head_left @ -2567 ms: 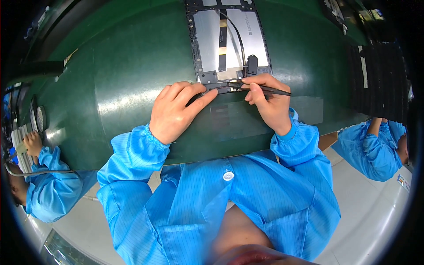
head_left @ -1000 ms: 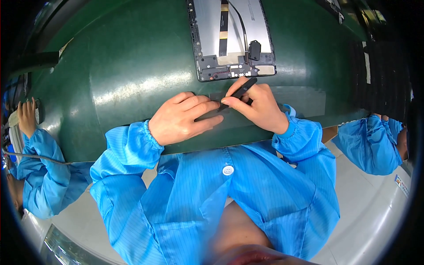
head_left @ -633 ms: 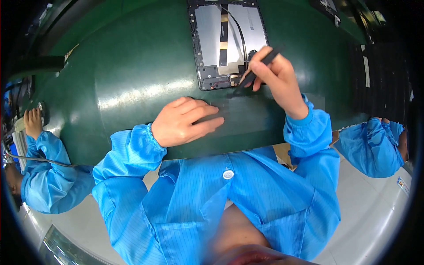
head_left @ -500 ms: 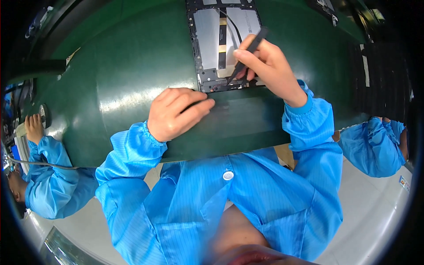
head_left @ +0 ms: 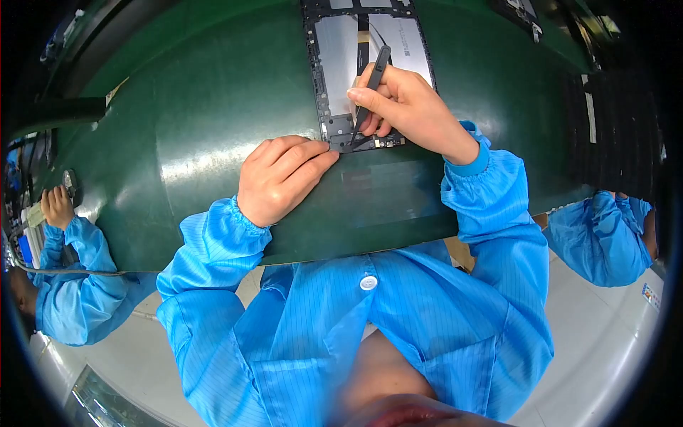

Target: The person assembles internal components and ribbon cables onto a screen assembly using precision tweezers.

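Observation:
An opened tablet (head_left: 338, 67) with a black frame, silver inner plates and a dark ribbon cable (head_left: 363, 51) lies at the far middle of the bench. Black tweezers (head_left: 379, 67) are held pen-like in my right hand (head_left: 409, 107), whose fingers are closed round them. Their tips point down at the near edge of the tablet, by its near left corner. My left hand (head_left: 281, 178) is at that same corner, its fingers together and bent, the fingertips pinching the frame's edge. Its thumb is mostly hidden. Small parts under the tweezer tips are too fine to make out.
The bench has a green mat (head_left: 213, 128). A dark device (head_left: 523, 16) lies at the far right, and a black ridged stack (head_left: 615, 135) stands at the right. Co-workers in blue sit at the left (head_left: 92, 285) and right (head_left: 597, 238).
My right hand and the tweezers have moved left, toward the tablet's near left corner, and the tweezers stand steeper. The tablet has turned slightly. My left fingertips have come together at its corner.

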Demonstrator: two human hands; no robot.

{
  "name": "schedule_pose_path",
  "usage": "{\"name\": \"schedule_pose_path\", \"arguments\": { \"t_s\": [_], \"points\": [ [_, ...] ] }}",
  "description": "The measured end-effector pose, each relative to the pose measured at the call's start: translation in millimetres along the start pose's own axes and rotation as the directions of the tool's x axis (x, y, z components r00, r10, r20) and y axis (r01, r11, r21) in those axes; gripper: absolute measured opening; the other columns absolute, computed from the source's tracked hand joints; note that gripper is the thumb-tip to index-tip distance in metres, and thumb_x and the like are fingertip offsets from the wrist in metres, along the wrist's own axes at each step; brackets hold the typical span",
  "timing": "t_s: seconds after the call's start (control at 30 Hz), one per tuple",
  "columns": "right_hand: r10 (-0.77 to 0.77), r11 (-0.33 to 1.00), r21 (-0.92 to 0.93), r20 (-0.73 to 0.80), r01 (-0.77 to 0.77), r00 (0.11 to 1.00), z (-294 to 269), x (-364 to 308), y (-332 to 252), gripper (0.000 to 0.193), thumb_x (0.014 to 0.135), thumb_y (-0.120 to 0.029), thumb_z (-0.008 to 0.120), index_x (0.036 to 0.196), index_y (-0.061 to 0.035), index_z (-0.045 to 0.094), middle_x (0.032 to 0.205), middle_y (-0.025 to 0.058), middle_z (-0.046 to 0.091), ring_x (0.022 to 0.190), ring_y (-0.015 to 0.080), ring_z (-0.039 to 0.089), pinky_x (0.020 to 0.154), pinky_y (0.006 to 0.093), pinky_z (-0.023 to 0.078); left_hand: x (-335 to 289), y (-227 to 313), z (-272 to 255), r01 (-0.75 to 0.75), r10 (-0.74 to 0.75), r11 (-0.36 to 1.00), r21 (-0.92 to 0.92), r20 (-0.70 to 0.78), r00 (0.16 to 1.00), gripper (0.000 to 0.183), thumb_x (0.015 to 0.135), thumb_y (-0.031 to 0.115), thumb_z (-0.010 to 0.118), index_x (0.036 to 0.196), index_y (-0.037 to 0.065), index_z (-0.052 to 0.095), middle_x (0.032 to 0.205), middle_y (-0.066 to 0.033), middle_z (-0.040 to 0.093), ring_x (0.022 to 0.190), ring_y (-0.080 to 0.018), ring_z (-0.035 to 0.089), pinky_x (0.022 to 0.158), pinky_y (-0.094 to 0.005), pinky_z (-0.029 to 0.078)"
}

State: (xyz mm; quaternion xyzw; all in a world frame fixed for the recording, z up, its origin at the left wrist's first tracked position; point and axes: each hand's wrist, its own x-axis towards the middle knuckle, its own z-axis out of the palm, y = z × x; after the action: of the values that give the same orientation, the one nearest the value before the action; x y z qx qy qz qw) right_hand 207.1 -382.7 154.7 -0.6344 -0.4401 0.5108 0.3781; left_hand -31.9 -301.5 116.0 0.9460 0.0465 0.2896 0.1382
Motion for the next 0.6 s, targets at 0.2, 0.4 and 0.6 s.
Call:
{"name": "schedule_pose_path", "arguments": {
  "t_s": [0.2, 0.4, 0.6],
  "points": [
    [-0.009, 1.000, 0.006, 0.008, 0.009, 1.000, 1.8, 2.1, -0.1, 0.031, 0.103, -0.030, 0.061, 0.112, -0.0001, 0.060, 0.086, 0.0073, 0.067, 0.073, 0.0143, 0.071, 0.058, 0.0236, 0.054, 0.2, -1.7, -1.7, 0.009, -0.009, 1.000, -0.022, 0.000, 1.000, 0.036, 0.068, 0.008, 0.074, 0.104, 0.010, 0.074, 0.105, -0.0009, 0.071, 0.092, -0.0194, 0.066, 0.072, -0.0323, 0.054],
    [-0.014, 1.000, -0.019, -0.002, 0.014, 1.000, 2.8, 0.4, -0.3, 0.030, 0.103, -0.029, 0.061, 0.111, 0.0000, 0.060, 0.086, 0.0077, 0.067, 0.072, 0.0144, 0.072, 0.057, 0.0234, 0.054, 0.3, -0.1, -1.2, 0.014, -0.014, 1.000, -0.016, 0.005, 1.000, 0.035, 0.068, 0.008, 0.073, 0.103, 0.011, 0.075, 0.104, -0.0005, 0.071, 0.092, -0.0191, 0.066, 0.072, -0.0322, 0.054],
    [-0.023, 0.999, -0.024, -0.007, 0.022, 1.000, 2.5, -0.4, 0.1, 0.030, 0.103, -0.029, 0.061, 0.111, 0.0002, 0.061, 0.085, 0.0079, 0.068, 0.072, 0.0141, 0.072, 0.057, 0.0233, 0.053, 0.6, 1.5, -0.9, 0.021, -0.021, 1.000, -0.011, 0.008, 1.000, 0.035, 0.068, 0.008, 0.073, 0.104, 0.011, 0.075, 0.104, 0.0000, 0.071, 0.092, -0.0190, 0.066, 0.073, -0.0321, 0.055]
  ]
}}
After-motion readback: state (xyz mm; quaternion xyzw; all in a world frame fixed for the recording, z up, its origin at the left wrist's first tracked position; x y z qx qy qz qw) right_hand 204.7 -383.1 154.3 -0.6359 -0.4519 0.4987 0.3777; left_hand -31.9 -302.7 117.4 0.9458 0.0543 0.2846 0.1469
